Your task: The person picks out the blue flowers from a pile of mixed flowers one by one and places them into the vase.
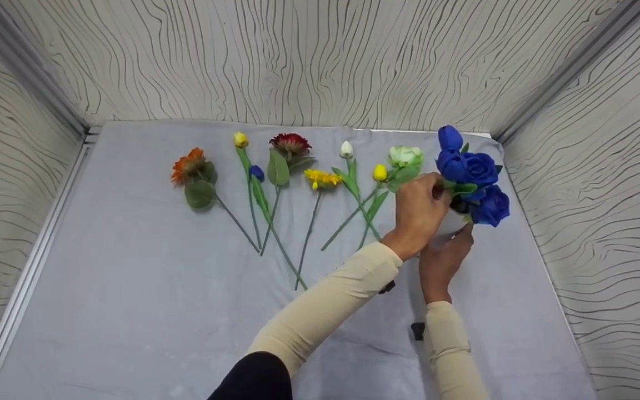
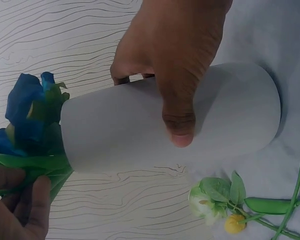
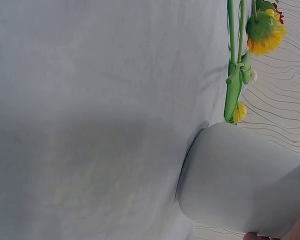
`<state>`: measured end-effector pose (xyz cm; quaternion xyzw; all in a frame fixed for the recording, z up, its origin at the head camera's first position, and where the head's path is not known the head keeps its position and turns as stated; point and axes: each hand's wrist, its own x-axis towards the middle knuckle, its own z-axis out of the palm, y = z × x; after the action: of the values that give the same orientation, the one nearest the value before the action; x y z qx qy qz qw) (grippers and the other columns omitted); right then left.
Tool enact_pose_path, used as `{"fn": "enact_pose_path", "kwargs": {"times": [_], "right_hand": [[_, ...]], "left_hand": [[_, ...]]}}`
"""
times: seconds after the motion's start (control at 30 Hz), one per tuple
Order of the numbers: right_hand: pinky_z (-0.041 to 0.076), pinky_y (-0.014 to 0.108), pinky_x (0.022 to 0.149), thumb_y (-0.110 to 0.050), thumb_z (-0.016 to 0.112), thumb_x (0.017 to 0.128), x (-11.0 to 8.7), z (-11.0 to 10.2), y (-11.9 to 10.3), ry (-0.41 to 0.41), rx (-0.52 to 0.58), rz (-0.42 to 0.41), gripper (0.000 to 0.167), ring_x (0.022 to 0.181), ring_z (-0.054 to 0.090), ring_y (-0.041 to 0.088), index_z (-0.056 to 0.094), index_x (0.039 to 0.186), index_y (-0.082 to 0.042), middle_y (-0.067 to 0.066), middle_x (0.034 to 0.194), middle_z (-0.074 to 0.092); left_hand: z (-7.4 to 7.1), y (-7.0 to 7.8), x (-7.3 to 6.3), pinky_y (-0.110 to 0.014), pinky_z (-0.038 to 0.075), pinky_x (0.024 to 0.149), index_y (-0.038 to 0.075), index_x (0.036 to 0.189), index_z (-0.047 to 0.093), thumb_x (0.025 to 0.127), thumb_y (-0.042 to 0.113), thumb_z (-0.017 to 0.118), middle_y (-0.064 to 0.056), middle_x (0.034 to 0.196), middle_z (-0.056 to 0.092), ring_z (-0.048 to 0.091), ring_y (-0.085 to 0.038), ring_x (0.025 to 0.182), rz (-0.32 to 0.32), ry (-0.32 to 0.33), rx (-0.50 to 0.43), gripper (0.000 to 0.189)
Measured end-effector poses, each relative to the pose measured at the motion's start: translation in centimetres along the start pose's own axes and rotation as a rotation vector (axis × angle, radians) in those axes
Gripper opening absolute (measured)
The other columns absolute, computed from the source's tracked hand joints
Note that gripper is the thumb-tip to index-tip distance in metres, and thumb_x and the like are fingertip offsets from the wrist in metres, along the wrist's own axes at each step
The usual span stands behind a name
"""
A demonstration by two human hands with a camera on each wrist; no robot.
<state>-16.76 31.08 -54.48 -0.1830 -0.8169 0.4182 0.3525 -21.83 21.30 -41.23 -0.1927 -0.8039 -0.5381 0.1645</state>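
A tall white vase [image 2: 115, 132] stands on the cloth at the right, with several blue flowers [image 1: 480, 169], roses and tulips, at its mouth. My right hand [image 1: 446, 262] grips the side of the vase; in the left wrist view its thumb [image 2: 181, 132] lies along the wall. Up at the rim, my left hand [image 1: 421, 211] pinches the green stem and leaves of a blue tulip [image 1: 451, 164]. The stems inside the vase are hidden. In the right wrist view the vase [image 3: 240, 175] shows its base on the cloth, with only fingertips at the lower edge.
Left of the vase, a row of loose flowers lies on the grey cloth [image 1: 148, 300]: an orange flower [image 1: 188, 166], a dark red one [image 1: 290, 145], a yellow one [image 1: 323, 179], a pale green one [image 1: 406, 156] and several tulips. Patterned panels [image 1: 298, 61] enclose the table.
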Motion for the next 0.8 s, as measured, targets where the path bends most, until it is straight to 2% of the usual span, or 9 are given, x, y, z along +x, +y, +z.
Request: {"fn": "enact_pose_path", "kwargs": {"times": [0.13,0.3,0.53,0.8], "right_hand": [[0.021,0.034,0.112,-0.015,0.065,0.09,0.0,0.0,0.0,0.011,-0.022,0.018,0.077,0.133,0.032,0.029,0.02,0.151,0.0,0.02,0.144,0.036],[0.021,0.035,0.112,-0.009,0.062,0.09,-0.1,-0.1,-0.1,0.003,-0.057,0.081,0.074,0.134,0.03,0.032,0.02,0.149,0.008,0.026,0.144,0.033],[0.023,0.035,0.111,-0.012,0.061,0.093,-0.2,0.0,-0.4,0.0,-0.048,0.085,0.071,0.132,0.033,0.03,0.02,0.15,0.004,0.024,0.142,0.035],[0.028,0.037,0.107,-0.014,0.067,0.088,0.0,0.1,-0.2,0.023,-0.04,0.051,0.073,0.126,0.038,0.028,0.027,0.148,-0.001,0.021,0.136,0.042]], "left_hand": [[0.7,-0.2,0.0,-0.013,0.034,0.053,0.013,0.071,0.063,0.08,0.005,0.068,0.007,0.064,0.053,0.047,-0.003,0.058,-0.038,-0.009,0.033,0.013],[1.5,-0.7,-0.1,-0.013,0.035,0.052,0.015,0.069,0.066,0.079,0.005,0.067,0.009,0.064,0.057,0.049,-0.001,0.057,-0.116,-0.031,0.031,0.014],[2.1,-1.1,0.1,-0.014,0.037,0.056,0.014,0.07,0.068,0.078,0.006,0.07,0.009,0.066,0.054,0.049,-0.003,0.062,-0.166,-0.032,0.028,0.012],[2.4,-1.3,0.4,-0.013,0.038,0.057,0.015,0.073,0.071,0.078,0.009,0.071,0.01,0.068,0.057,0.051,0.0,0.062,-0.201,-0.053,0.017,0.008]]}}
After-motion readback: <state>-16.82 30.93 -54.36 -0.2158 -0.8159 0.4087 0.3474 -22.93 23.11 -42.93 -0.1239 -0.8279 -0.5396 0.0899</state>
